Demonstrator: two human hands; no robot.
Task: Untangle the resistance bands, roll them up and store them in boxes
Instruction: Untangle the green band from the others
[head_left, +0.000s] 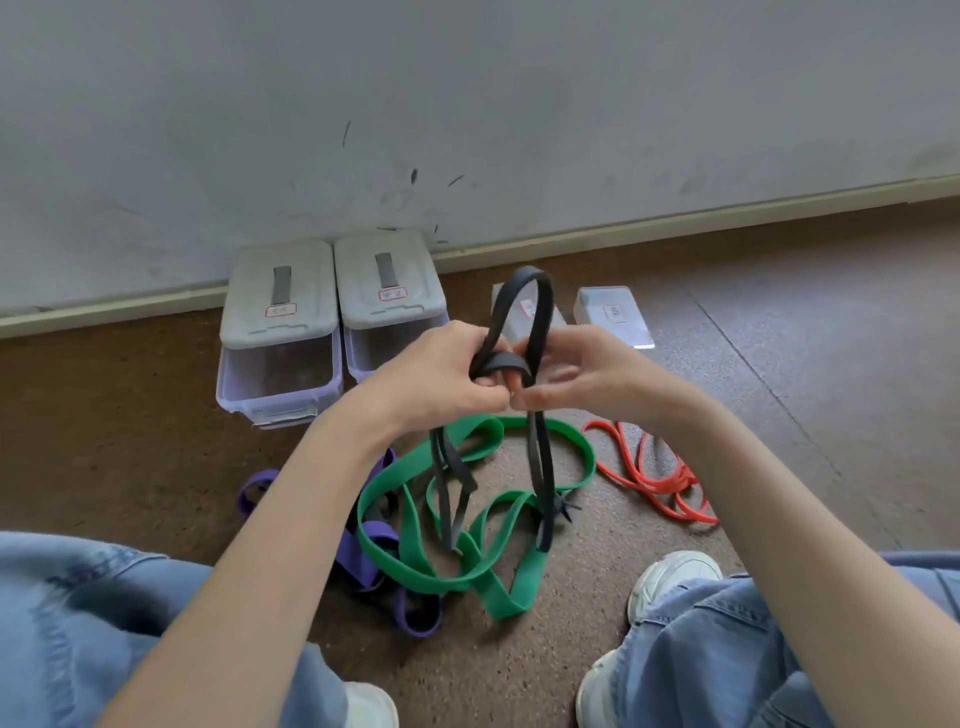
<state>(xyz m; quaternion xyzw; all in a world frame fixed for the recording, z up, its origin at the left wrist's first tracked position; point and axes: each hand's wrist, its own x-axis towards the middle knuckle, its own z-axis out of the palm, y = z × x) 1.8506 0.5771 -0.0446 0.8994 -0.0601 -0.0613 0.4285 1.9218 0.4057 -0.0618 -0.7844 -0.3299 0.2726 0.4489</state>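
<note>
Bare floor (805, 395) is lying open to the right, past the orange band (654, 475). Green band (467, 545) and purple band (363, 551) loops are cluttering the middle, while two lidded boxes (280, 332) are blocking the wall side.

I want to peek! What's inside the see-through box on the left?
The left box looks empty through its clear front: no band shows inside. Its grey lid covers the back part, so anything there stays hidden.
</note>
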